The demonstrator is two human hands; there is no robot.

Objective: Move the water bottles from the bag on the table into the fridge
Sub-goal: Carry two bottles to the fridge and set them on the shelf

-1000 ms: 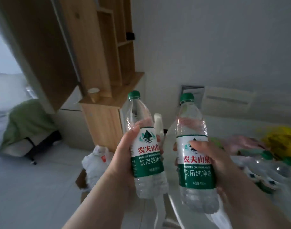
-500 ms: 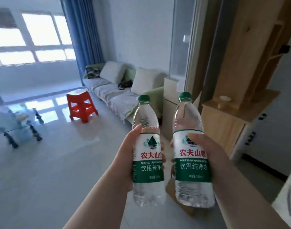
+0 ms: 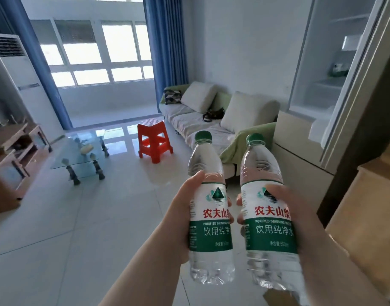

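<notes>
Far left of the grip, a white air conditioner (image 3: 23,80) stands behind a wooden shelf unit (image 3: 15,151); nearer, a glass coffee table (image 3: 79,155) sits on the glossy pale tiled floor (image 3: 68,228), with a red stool (image 3: 154,140) beyond, before blue curtains (image 3: 167,40). Above the grip a sofa (image 3: 189,122) lines the wall. The left hand (image 3: 180,219) wraps round the first water bottle (image 3: 211,235) — thumb on its label — and just beside it the right hand (image 3: 304,221) clasps the second water bottle (image 3: 269,235), both upright over the floor. A wooden cabinet (image 3: 362,228) stands right of them.
</notes>
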